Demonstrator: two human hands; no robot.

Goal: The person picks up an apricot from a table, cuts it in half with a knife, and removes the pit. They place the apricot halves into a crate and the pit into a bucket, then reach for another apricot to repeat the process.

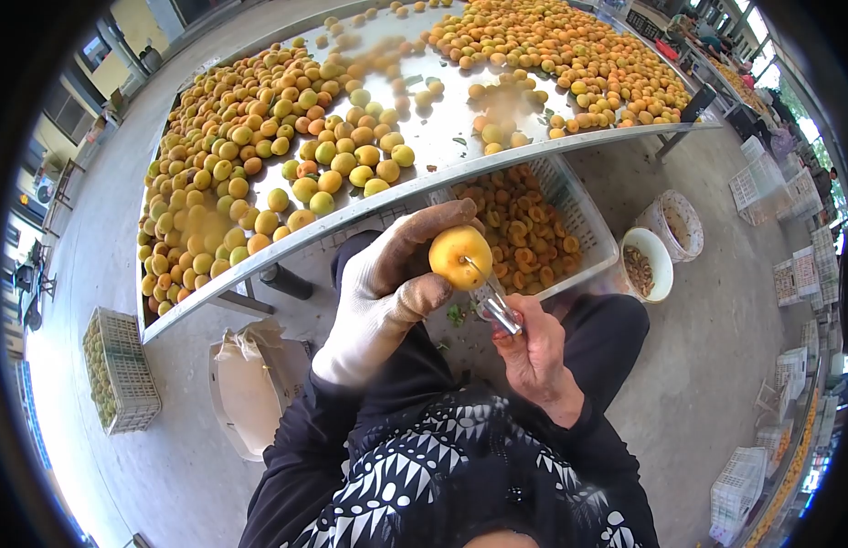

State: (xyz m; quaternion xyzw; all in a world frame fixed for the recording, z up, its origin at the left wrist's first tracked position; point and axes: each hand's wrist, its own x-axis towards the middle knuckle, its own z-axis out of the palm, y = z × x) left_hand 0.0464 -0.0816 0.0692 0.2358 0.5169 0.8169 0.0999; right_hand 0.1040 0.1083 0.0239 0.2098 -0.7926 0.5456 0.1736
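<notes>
My left hand [374, 297], in a white glove with brown-stained fingers, is closed around a yellow-orange apricot [461, 256] in front of my chest. A dark slit or stem mark shows on the fruit's near side. Bare and closed, my right hand [541, 361] grips a small shiny metal hand tool [503, 313]. The tool's narrow end points up at the apricot and appears to touch it by the mark; its exact shape is hard to make out. Just beyond my hands, a white plastic crate [593, 233] holds many halved apricots [524, 224].
A metal sorting table [415, 183] heaped with whole apricots [250, 137] stands ahead. Two white buckets stand at the right, the nearer bucket [660, 265] holding brown pits. On the left are a fruit-filled crate [132, 365] and a cardboard box [246, 402]. Stacked crates [739, 489] line the far right.
</notes>
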